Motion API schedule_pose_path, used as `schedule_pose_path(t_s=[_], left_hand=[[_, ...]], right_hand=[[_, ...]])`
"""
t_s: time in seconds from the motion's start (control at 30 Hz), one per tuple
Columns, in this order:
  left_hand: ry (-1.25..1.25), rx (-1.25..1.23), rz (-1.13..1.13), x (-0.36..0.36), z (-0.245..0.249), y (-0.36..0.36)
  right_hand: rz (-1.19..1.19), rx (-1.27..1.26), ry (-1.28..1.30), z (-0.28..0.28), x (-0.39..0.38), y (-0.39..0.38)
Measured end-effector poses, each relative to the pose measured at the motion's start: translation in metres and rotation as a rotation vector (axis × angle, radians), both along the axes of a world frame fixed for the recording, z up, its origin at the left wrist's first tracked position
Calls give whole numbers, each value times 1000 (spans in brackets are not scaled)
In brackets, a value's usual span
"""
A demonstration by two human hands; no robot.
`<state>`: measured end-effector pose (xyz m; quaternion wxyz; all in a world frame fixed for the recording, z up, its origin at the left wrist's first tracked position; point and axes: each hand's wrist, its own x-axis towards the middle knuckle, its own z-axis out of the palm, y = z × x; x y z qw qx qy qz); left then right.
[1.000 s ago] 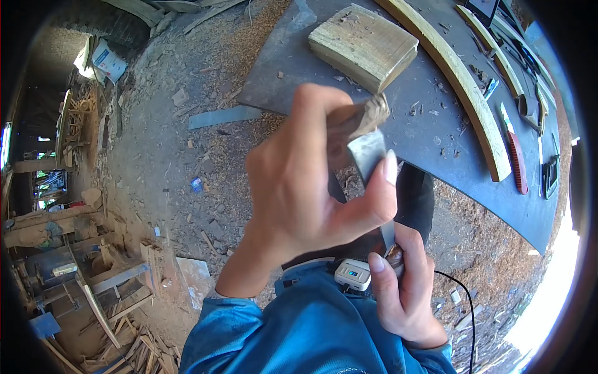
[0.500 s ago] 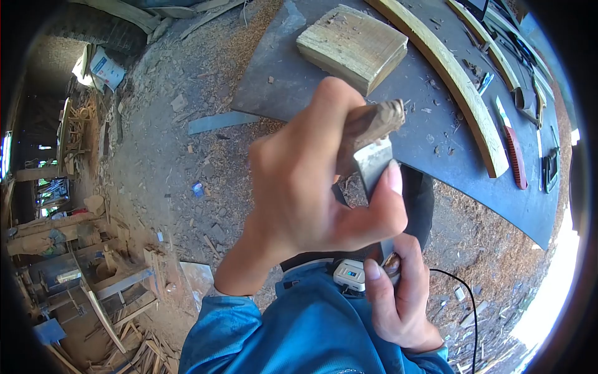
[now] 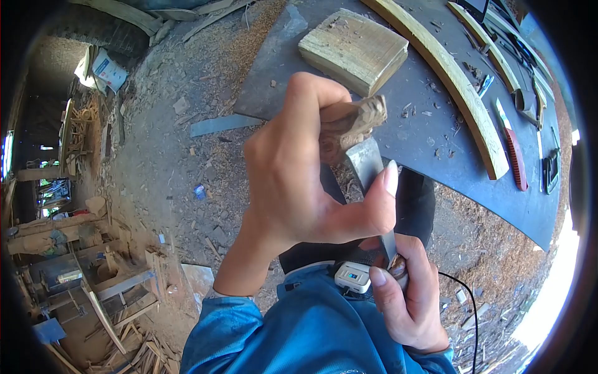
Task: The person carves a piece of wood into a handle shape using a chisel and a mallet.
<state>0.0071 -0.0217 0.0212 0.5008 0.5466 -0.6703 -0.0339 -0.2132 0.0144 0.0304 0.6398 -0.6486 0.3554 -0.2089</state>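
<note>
The right hand (image 3: 414,305) wraps round one chisel (image 3: 367,163) by its handle, while the left hand (image 3: 280,168) grips one carved wood piece (image 3: 355,121) at the blade's tip, its thumb against the steel. Should the edge skid off the uneven wood, it could nick those fingers. Beyond, the desk (image 3: 430,146) carries one thick block (image 3: 355,47), two curved strips (image 3: 451,87) and one red-handled knife (image 3: 514,149).

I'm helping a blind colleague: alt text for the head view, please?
Left hand grips a brown wood piece; right hand holds a chisel-like tool by its handle, blade near the wood. A wooden block sits on a dark table.
</note>
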Motion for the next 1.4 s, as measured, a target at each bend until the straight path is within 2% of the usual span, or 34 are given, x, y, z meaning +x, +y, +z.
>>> schedule_pose_path(t_s=[0.1,0.2,0.3,0.33,0.47,0.57,0.6,0.8,0.9,0.93,1.03,1.07,1.17,1.37,1.4], left_hand=[[29,81,0,-3,1,1],[122,194,-33,-11,4,-1],[333,211,-26,-28,9,-2],[313,207,-37,-29,9,-2],[613,309,-36,-33,4,-3],[494,130,-149,-23,4,-11],[489,97,-125,-24,6,-14],[387,94,-92,-24,1,-16],[421,229,-63,-32,-1,-6],[334,249,-38,-32,1,-4],[481,316,22,-44,3,1],[500,315,32,-47,3,2],[526,302,47,-50,6,5],[315,148,12,-32,2,-1],[177,126,32,-27,3,-2]], right_hand=[[-5,29,6,4,-1,0],[-74,-101,60,-4,2,-3],[-155,-296,33,-15,7,1],[-183,-368,17,-20,9,1],[-106,-203,-6,-12,6,-10],[-27,-91,-38,-4,-1,-13],[-9,-72,-40,-3,-3,-12],[3,17,-30,3,-7,-11],[-33,60,-14,-2,-8,-6],[-52,76,-10,-5,-7,-3],[-150,-100,16,-18,1,5],[-212,-246,-4,-29,7,8],[-275,-458,60,-32,16,6],[-69,-97,-10,-9,-2,-2],[-58,-44,-6,-6,-6,-3]])
